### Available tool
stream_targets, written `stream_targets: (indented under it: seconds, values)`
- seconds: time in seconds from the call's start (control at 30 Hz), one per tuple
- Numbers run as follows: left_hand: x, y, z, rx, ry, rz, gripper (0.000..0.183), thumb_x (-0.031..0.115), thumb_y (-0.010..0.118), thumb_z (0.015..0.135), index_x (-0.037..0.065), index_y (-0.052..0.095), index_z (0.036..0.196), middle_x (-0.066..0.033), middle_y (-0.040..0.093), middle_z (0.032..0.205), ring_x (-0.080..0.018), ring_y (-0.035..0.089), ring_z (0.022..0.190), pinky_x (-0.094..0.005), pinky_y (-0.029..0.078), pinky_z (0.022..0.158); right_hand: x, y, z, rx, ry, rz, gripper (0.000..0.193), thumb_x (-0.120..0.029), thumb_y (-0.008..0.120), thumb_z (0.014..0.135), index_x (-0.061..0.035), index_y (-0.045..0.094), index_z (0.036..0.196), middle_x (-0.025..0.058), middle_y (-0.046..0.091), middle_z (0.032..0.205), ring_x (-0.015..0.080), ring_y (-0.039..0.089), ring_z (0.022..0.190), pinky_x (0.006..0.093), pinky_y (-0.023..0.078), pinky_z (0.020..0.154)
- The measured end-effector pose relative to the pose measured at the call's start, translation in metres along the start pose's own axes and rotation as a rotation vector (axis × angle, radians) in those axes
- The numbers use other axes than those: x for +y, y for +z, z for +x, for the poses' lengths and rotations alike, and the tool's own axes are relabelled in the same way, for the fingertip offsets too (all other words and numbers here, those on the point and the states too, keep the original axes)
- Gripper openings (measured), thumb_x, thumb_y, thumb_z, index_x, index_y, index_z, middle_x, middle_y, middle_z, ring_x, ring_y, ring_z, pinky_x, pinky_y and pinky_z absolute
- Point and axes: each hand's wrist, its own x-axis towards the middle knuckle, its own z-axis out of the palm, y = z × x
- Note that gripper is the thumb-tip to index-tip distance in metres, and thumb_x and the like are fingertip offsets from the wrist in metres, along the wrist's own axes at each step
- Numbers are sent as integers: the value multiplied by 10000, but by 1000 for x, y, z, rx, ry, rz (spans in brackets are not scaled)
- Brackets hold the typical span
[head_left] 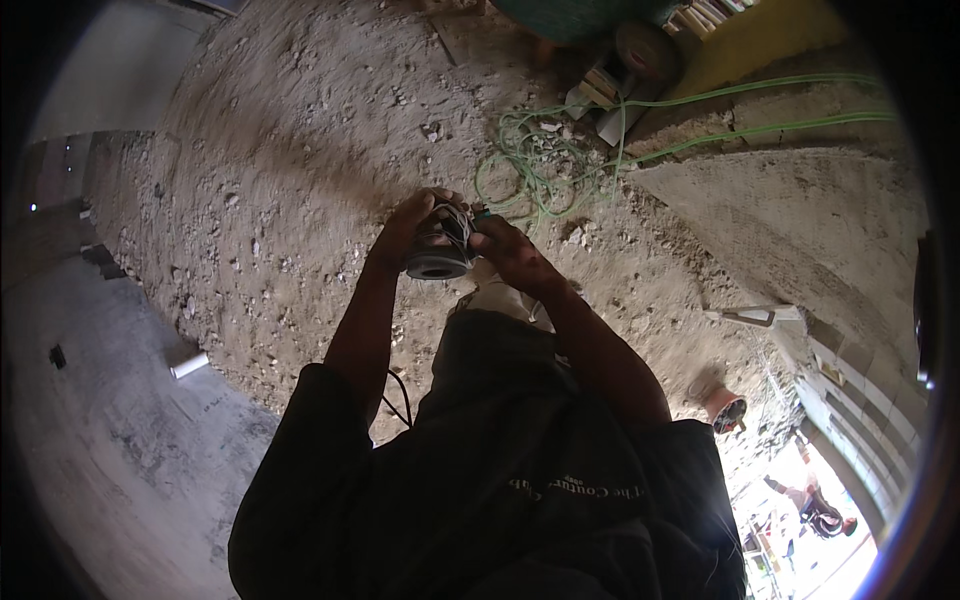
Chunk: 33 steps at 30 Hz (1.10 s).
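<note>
In front of my body, both hands are raised around a dark spool-like object (438, 264) with a round grey rim and a dark centre. Pale strands of cord or wire (456, 222) loop over its upper part. My left hand (412, 218) is closed around its left and far side, fingers curled over the top. From the right, my right hand (512, 252) grips by the strands, its fingers bent and partly hidden. A small teal bit (482, 213) shows at its fingertips; I cannot make out what it belongs to.
Rough dirt ground (290, 180) with small stones spreads around me. Tangled green hose (540, 165) lies ahead to the right, running along a ledge. An orange bucket (725, 410) lies at right, with another person (820, 510) beyond it. A white cylinder (190, 365) is at left.
</note>
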Motion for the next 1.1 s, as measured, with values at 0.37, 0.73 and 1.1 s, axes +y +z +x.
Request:
stream_targets:
  seconds: [0.37, 0.73, 1.1]
  values:
    - [-7, -3, -4, 109, 116, 296, 274, 312, 541, 959, 49, 581, 1025, -104, 630, 1083, -184, 589, 996, -380, 473, 861, 21, 5, 0, 39, -200, -340, 310, -253, 691, 844, -34, 584, 1037, 183, 514, 1058, 381, 528, 997, 464, 446, 847]
    - [-19, 0, -6, 293, 127, 338, 339, 377, 550, 951, 56, 566, 1062, -74, 600, 1103, -190, 551, 1054, -427, 396, 984, -3, 13, 8, 27, 6, -628, 317, -265, 690, 814, -43, 593, 1017, 213, 487, 1141, 409, 470, 1029, 512, 394, 887]
    - [-32, 7, 14, 376, 257, 280, 248, 269, 561, 951, 33, 605, 1015, -24, 611, 912, -107, 585, 844, -294, 497, 762, -8, 31, 22, 136, 145, -775, 360, -319, 672, 828, -59, 597, 1066, 219, 470, 1182, 393, 447, 1071, 515, 382, 898]
